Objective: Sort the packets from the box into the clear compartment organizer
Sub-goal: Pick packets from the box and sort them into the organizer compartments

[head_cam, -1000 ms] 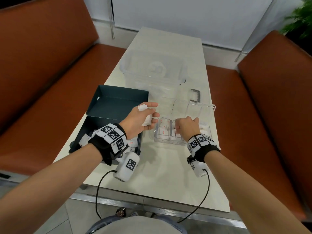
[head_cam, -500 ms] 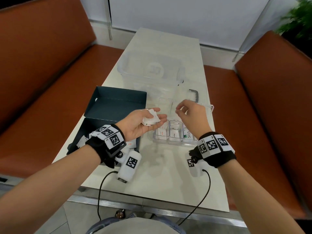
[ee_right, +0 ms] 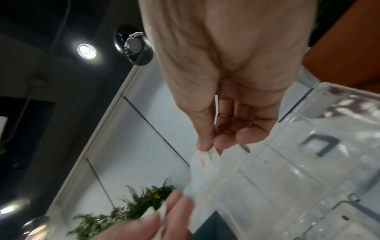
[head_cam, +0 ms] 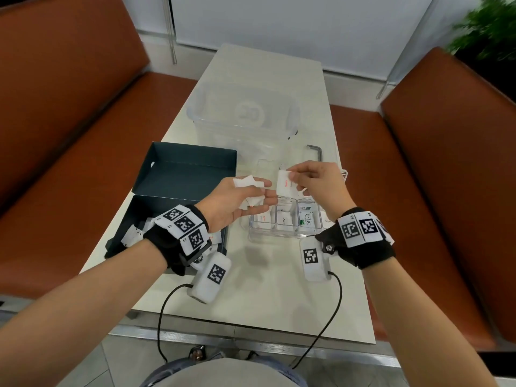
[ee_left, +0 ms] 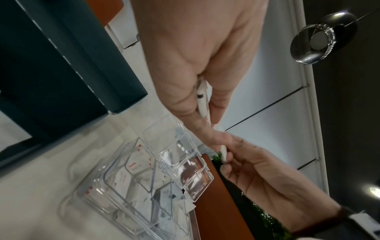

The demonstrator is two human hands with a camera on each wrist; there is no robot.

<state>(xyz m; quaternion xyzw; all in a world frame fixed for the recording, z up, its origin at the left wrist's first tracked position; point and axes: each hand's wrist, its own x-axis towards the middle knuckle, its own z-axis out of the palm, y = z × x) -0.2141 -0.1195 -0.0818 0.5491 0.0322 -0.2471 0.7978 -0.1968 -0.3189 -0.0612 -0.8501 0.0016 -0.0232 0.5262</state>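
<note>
Orange benches [head_cam: 69, 113] flank pale table [head_cam: 268, 289].

Orange-brown benches [head_cam: 69, 113] flank a pale table [head_cam: 268, 297].

Looks like a cafe or office lounge booth to me. You've got two long rust-orange upholstered benches [head_cam: 69, 113] facing each other with a narrow pale tabletop [head_cam: 268, 289] between them, its end against a plain white panelled wall [head_cam: 293, 26]. There's a leafy green plant [head_cam: 485, 26] off in the far right corner. The wrist views show a dark ceiling with recessed spotlights [ee_right: 86, 50], very commercial-interior vibe.
</note>
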